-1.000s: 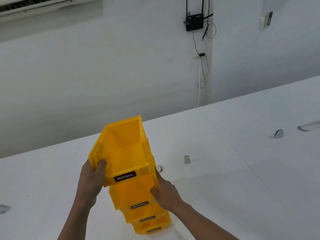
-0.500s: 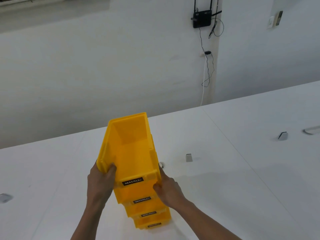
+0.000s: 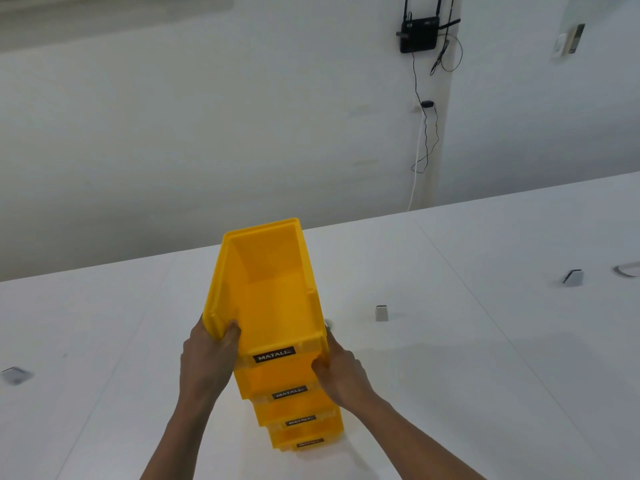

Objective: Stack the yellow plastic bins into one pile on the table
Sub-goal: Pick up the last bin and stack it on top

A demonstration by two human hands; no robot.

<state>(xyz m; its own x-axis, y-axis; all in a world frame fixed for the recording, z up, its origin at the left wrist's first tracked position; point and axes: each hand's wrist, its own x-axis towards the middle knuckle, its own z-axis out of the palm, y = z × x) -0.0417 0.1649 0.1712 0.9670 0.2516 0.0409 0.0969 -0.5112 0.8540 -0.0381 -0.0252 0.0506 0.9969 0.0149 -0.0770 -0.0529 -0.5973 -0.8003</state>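
Observation:
A pile of yellow plastic bins (image 3: 298,420) stands on the white table (image 3: 485,341), each bin's front bearing a black label. The top yellow bin (image 3: 273,299) sits level on the pile, its open mouth facing up. My left hand (image 3: 207,355) grips its left front rim, thumb hooked inside. On the opposite side, my right hand (image 3: 339,372) holds the right front corner. Three more bin fronts show below the top one.
Small grey metal fittings sit in the table surface at the right (image 3: 381,313), far right (image 3: 573,278) and far left (image 3: 14,375). A white wall rises behind the table's far edge, with a black router (image 3: 419,36) and hanging cables.
The top bin has gone from tilted and raised to level and lower on the pile. Both hands moved down with it.

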